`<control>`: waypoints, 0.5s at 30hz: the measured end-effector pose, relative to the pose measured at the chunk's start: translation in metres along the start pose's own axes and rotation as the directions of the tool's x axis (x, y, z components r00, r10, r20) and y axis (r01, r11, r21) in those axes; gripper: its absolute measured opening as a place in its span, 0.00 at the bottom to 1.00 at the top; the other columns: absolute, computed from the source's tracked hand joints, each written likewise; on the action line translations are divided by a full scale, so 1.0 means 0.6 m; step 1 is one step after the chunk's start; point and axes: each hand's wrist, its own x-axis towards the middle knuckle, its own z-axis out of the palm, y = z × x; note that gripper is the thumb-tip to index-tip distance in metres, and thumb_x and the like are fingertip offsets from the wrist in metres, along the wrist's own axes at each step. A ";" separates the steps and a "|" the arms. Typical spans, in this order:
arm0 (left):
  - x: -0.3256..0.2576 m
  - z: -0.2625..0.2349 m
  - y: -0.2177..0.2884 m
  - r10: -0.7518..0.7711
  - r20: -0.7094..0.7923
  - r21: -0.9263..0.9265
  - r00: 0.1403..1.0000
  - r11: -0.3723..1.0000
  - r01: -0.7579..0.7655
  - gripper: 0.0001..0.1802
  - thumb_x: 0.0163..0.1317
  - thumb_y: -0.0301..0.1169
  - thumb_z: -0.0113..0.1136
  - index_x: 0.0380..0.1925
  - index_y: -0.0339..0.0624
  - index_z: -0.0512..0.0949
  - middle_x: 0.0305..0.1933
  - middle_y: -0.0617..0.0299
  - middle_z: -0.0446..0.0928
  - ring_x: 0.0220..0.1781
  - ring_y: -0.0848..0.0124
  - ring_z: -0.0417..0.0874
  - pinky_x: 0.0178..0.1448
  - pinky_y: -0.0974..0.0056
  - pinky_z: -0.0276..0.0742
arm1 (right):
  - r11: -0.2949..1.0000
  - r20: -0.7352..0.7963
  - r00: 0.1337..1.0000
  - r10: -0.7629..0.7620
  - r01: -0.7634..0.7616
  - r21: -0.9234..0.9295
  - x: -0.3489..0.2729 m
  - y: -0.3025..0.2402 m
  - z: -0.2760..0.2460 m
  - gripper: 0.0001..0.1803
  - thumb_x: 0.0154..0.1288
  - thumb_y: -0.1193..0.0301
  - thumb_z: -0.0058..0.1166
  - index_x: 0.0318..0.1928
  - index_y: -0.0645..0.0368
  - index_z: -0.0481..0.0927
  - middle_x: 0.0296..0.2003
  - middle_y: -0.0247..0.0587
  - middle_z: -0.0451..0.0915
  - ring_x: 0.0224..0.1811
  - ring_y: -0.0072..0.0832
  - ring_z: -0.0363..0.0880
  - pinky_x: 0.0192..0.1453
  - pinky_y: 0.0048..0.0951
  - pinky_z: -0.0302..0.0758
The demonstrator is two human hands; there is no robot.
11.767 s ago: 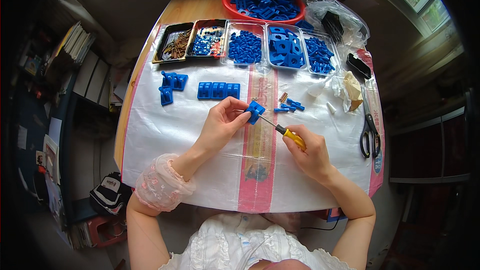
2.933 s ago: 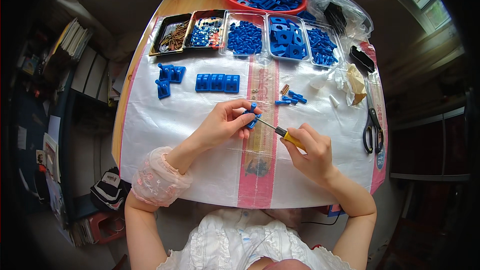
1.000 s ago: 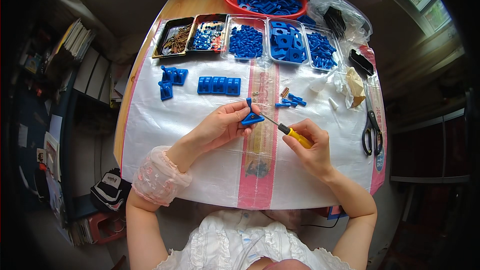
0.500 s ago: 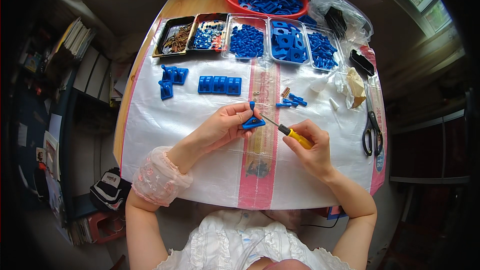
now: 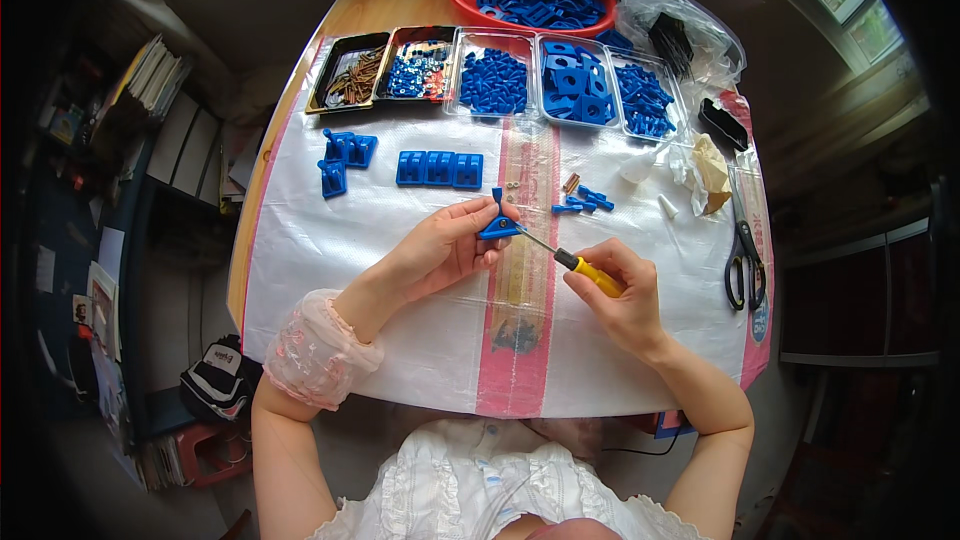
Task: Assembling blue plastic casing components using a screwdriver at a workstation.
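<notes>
Between the thumb and fingers of my left hand is a blue plastic bracket, its narrow lever standing up and a screw hole or screw head on its side. My right hand grips a screwdriver by its yellow and black handle. The screwdriver's thin shaft points up and left, its tip at or very near the bracket; exact contact is too small to tell. Beyond my hands lie a row of blue bracket bases, several blue levers, a few screws and small nuts.
Blue assembled brackets sit at the left. Along the back stand a tray of screws, a tray of nuts and clear boxes of blue parts. Behind them is a red basin. Black scissors lie at the right edge.
My left hand has raised the bracket slightly away from me and turned it, so its side faces the screwdriver. The screwdriver tip has come closer to the bracket; my right hand barely moved.
</notes>
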 end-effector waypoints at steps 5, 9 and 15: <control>0.001 0.003 -0.003 0.024 -0.033 0.076 0.999 0.997 -0.022 0.14 0.81 0.38 0.52 0.54 0.40 0.79 0.44 0.66 0.81 0.38 0.81 0.79 0.41 0.74 0.77 | 1.000 -0.002 1.000 -0.009 0.009 0.000 0.000 0.000 0.002 0.10 0.66 0.77 0.70 0.41 0.66 0.81 0.28 0.40 0.86 0.31 0.16 0.84 0.34 0.19 0.77; 0.004 0.003 -0.010 0.063 -0.049 0.114 0.997 0.992 -0.057 0.14 0.81 0.36 0.52 0.55 0.40 0.80 0.46 0.65 0.83 0.40 0.82 0.80 0.41 0.75 0.79 | 0.993 0.019 0.999 -0.043 0.044 -0.108 0.002 -0.009 -0.001 0.09 0.65 0.76 0.70 0.41 0.65 0.81 0.26 0.41 0.86 0.28 0.18 0.84 0.31 0.20 0.76; 0.005 0.004 -0.014 0.110 -0.055 0.149 0.992 0.984 -0.101 0.13 0.80 0.35 0.55 0.54 0.40 0.81 0.44 0.64 0.84 0.36 0.83 0.81 0.37 0.76 0.79 | 0.946 -0.006 0.984 -0.179 0.170 -0.275 0.000 -0.008 -0.001 0.12 0.61 0.75 0.73 0.41 0.62 0.82 0.28 0.42 0.86 0.25 0.27 0.86 0.28 0.25 0.77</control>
